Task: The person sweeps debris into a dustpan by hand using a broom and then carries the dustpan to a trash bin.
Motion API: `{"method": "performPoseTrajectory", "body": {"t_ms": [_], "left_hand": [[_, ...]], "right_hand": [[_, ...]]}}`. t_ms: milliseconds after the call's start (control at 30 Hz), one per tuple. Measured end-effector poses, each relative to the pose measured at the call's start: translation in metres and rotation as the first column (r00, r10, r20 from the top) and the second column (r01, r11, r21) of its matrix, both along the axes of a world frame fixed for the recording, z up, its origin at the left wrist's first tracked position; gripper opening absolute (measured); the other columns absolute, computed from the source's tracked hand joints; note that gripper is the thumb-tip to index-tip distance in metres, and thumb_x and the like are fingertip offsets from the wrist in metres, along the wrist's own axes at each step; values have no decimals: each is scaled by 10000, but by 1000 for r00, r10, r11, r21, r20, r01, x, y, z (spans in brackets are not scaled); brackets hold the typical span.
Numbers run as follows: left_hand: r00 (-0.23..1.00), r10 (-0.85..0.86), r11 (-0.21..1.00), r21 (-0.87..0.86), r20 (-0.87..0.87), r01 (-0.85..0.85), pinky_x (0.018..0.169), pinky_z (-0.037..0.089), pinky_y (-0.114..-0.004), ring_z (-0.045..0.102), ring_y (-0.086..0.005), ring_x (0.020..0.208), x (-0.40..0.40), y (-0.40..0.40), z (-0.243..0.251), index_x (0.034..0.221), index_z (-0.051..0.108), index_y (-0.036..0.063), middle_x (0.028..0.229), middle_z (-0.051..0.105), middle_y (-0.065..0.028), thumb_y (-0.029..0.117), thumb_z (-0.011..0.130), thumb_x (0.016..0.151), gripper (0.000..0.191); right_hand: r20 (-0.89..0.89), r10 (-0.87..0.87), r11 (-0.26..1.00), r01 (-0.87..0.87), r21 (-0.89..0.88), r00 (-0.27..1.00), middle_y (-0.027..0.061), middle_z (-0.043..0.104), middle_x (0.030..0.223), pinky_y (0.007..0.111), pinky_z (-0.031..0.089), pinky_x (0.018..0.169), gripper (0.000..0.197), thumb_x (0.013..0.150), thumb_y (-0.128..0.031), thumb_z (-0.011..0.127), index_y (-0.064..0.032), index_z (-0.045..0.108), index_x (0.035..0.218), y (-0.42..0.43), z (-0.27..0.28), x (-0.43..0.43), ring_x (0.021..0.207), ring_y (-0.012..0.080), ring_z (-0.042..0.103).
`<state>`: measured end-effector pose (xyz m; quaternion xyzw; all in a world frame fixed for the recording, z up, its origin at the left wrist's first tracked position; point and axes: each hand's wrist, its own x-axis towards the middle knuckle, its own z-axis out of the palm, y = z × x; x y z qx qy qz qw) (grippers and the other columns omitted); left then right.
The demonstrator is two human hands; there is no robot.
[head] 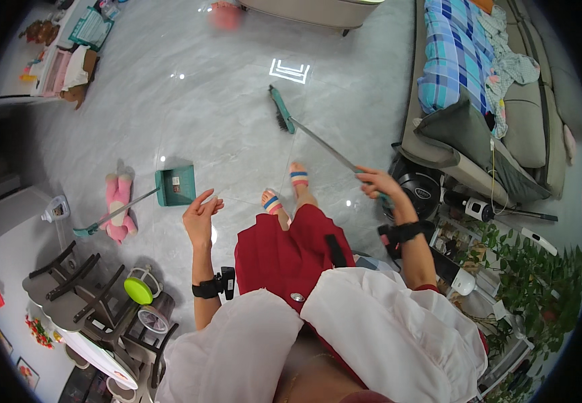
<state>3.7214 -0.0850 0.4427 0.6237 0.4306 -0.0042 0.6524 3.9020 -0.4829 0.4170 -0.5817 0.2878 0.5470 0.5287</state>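
My right hand (379, 185) grips the handle of a long broom (323, 146) at the right. Its teal head with dark bristles (283, 111) rests on the grey tiled floor ahead of my feet. Raised in front of me, my left hand (201, 214) is empty, its fingers loosely curled and partly spread. Just beyond it stands a green dustpan (180, 185), seen from above, with no plain contact with the hand. The dustpan's long handle (134, 204) reaches left across a pink plush toy (118, 209) on the floor.
A grey sofa (525, 126) with a blue checked cushion (447, 50) runs along the right, a black appliance (417, 194) near its end. Plants (532, 287) stand behind. Dark chairs (89, 282) and a table (104, 355) are at lower left, a white bottle (56, 209) nearby.
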Motion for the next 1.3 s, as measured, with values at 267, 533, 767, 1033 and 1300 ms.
{"method": "performPoseTrajectory", "body": {"t_ms": [267,533,767,1033,1300], "left_hand": [[998,-39,999,23,-47,40,703,501,-243,650,-164,769,-7,12,-3,1080,591,-18,801,666,-122,49,585,817,271],[989,108,943,326,-105,-69,695,509,-255,631,-174,841,-81,85,-9,1142,549,-5,947,644,-129,85,439,905,276],[948,280,598,800,-154,-47,725,486,-266,600,-167,877,-137,152,23,1148,531,-5,1005,615,-119,85,475,893,276],[865,292,386,877,-409,285,845,417,-369,530,-307,999,-159,212,50,1181,511,48,1101,550,-186,69,525,826,356],[863,220,167,889,-455,427,990,279,-456,336,-344,1221,-202,365,9,1307,381,112,1322,389,-151,-29,485,760,574]], "right_hand": [[367,52,927,91,-363,929,81,497,607,276,363,378,578,861,-123,532,-46,278,1375,-44,-50,8,421,121,422],[433,-20,961,136,-240,901,67,455,544,294,394,391,93,815,-34,448,15,426,891,33,-160,77,424,169,480],[496,423,880,-215,-423,758,123,530,560,341,452,418,353,804,-84,448,55,402,1126,158,-146,18,412,229,547],[497,742,671,-507,-541,451,163,587,664,365,476,420,568,796,-90,442,-29,274,1335,270,-174,-4,425,246,576],[490,859,483,-547,-684,147,236,609,777,422,488,583,622,778,-116,475,-52,250,1355,321,-213,-72,595,358,601]]}}
